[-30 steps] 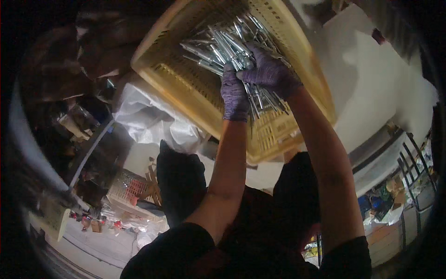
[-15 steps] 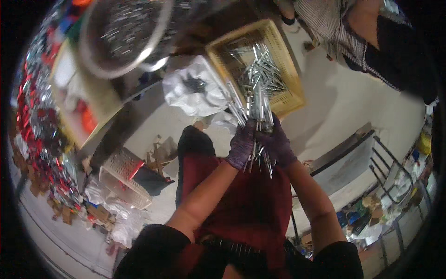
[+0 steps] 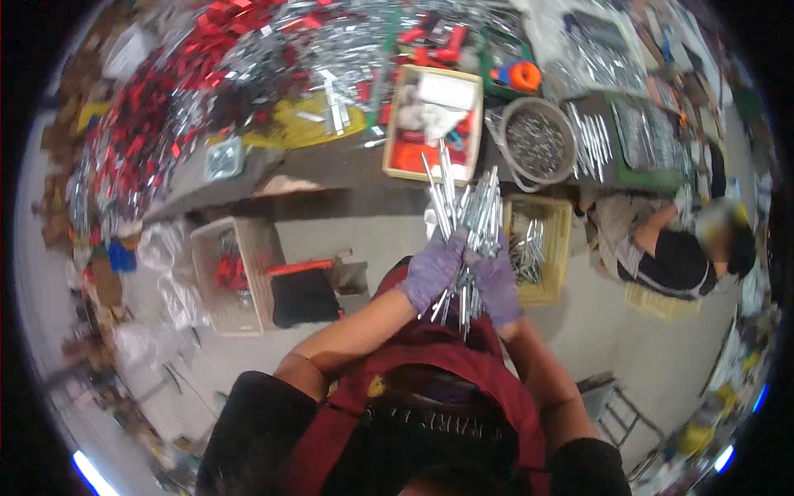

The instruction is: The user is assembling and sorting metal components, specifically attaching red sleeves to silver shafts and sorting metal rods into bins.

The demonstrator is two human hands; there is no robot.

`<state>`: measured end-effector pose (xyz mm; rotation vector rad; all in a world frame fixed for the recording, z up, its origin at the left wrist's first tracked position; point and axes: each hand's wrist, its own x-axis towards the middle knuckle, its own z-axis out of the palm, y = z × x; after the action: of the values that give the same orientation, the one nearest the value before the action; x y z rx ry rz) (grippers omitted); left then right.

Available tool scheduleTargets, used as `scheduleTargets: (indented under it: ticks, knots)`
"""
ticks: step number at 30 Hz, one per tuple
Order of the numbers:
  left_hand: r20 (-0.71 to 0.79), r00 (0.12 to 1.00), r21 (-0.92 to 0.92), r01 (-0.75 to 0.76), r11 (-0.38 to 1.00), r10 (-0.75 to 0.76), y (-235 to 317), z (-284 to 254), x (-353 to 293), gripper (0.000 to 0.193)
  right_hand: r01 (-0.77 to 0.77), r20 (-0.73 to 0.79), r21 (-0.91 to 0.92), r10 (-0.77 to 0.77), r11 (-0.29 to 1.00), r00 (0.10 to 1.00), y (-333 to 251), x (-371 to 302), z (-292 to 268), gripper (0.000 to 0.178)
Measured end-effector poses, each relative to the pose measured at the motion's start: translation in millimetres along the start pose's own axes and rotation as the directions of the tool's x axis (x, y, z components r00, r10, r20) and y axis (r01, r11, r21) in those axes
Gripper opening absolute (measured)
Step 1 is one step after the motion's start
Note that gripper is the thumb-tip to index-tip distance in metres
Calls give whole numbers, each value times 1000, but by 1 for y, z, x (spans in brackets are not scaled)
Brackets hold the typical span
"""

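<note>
Both my hands, in thin purple gloves, grip one thick bunch of slim silver metal rods [image 3: 463,207] in front of my body. My left hand [image 3: 434,269] is closed round the left side of the bunch, and my right hand [image 3: 495,285] round the right side. The rods fan out unevenly toward the table, and shorter ends stick out below my hands. Just right of my right hand, a yellow plastic crate [image 3: 561,248] on the floor holds more loose rods. Beyond the rod tips stands a yellowish tray [image 3: 390,132] with white cloth and red pieces in it.
A dark worktable [image 3: 339,178] runs across ahead, heaped at left with red and silver metal pieces [image 3: 190,99]. On it, a round tub [image 3: 538,145] of small metal parts stands beside laid-out rods [image 3: 591,145]. A pale crate [image 3: 256,273] sits at left; another person [image 3: 670,248] crouches at right.
My view has swung up and rightward from the floor crate to the worktable. The bunch of rods, held over the yellow crate before, is now raised left of it in both hands.
</note>
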<state>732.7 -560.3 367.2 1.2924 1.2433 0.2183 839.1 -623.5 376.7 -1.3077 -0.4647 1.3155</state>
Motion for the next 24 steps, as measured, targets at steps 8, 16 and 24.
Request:
scheduleTargets:
  ticks: [8,16,24]
  knots:
    - [-303,927,119,-193,974,221,-15,-148,5,33,160,259,-312,-78,936,963,-9,64,152,52]
    - [-312,948,51,-54,997,68,-7,-362,92,44,68,368,-477,128,876,921,-1,217,333,67]
    - [-611,695,512,-18,859,379,69,-660,220,35,357,516,-663,56,658,855,-89,431,629,64]
